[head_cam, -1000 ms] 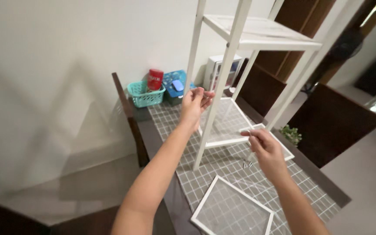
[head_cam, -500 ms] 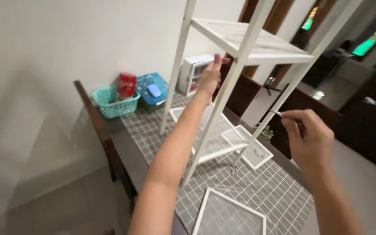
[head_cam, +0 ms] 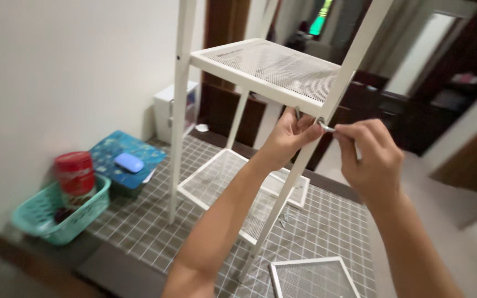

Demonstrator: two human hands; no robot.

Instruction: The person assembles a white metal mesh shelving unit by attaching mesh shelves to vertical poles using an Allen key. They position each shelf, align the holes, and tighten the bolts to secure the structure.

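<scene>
A white metal rack [head_cam: 179,110] with mesh shelves stands on the checked table [head_cam: 332,223]. My left hand [head_cam: 287,138] grips the front leg of the rack just under the upper mesh shelf [head_cam: 271,66]. My right hand [head_cam: 368,157] pinches a small metal tool [head_cam: 329,129], its tip pressed into a screw hole on that leg, where the shelf meets it. A lower mesh shelf [head_cam: 222,182] sits near the table surface.
A loose white mesh panel [head_cam: 313,278] lies at the table's near edge. At left, a teal basket [head_cam: 56,212] holds a red can [head_cam: 75,174]; a blue box [head_cam: 125,163] lies beside it. A white container [head_cam: 167,110] stands by the wall.
My view has moved closer and higher, to the upper shelf. My left hand slid up the leg to the shelf joint, and my right hand rose from the lower shelf with the tool to the same joint.
</scene>
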